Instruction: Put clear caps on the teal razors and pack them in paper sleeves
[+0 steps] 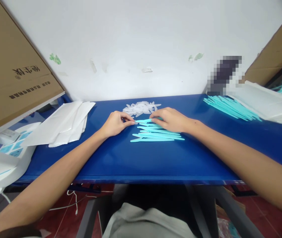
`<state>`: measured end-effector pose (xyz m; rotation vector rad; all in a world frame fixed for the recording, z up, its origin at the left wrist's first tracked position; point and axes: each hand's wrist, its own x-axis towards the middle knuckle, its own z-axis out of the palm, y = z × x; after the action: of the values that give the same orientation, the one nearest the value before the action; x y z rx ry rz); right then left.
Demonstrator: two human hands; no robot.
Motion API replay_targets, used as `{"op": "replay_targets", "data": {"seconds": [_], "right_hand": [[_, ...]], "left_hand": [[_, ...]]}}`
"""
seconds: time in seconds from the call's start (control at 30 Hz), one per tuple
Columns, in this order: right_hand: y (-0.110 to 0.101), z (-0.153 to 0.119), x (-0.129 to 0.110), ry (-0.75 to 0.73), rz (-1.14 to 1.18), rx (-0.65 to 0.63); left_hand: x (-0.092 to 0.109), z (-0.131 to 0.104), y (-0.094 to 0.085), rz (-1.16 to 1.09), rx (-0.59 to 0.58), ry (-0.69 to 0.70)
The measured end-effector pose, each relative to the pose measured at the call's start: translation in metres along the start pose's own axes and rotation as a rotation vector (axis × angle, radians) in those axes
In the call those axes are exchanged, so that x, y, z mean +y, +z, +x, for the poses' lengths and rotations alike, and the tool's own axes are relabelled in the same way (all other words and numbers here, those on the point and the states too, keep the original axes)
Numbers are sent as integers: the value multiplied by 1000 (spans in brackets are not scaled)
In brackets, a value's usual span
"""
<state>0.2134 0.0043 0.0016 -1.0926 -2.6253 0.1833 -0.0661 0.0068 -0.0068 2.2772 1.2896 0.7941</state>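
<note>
My left hand [118, 123] pinches a small translucent white cap [136, 123] at the tip of a turquoise eyebrow razor [144, 121]. From the other side, my right hand [168, 119] has its fingers closed on that razor. Whether the cap sits fully over the tip cannot be made out. Below both hands, several slim turquoise razors [156, 139] lie side by side on the blue table [141, 162], with narrow ends to the right. A loose heap of translucent white caps [141, 107] is just behind my hands, near the wall.
White plastic sleeves [66, 122] lie at the left, beside a white machine [24, 155] and a cardboard box [19, 66]. More turquoise razors [232, 107] are piled at the right, against white bags [267, 102]. A pixelated dark patch covers the back right.
</note>
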Motion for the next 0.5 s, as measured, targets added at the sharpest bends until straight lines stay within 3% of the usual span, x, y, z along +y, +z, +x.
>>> {"op": "replay_targets", "data": {"seconds": [0.13, 0.37, 0.5], "right_hand": [[-1, 0, -1, -17, -26, 5], [0, -1, 2, -44, -10, 8], [-1, -1, 1, -51, 2, -1]], "left_hand": [[0, 0, 0, -13, 7, 20], [-2, 0, -5, 213, -61, 171], [-3, 1, -5, 234, -67, 199]]}}
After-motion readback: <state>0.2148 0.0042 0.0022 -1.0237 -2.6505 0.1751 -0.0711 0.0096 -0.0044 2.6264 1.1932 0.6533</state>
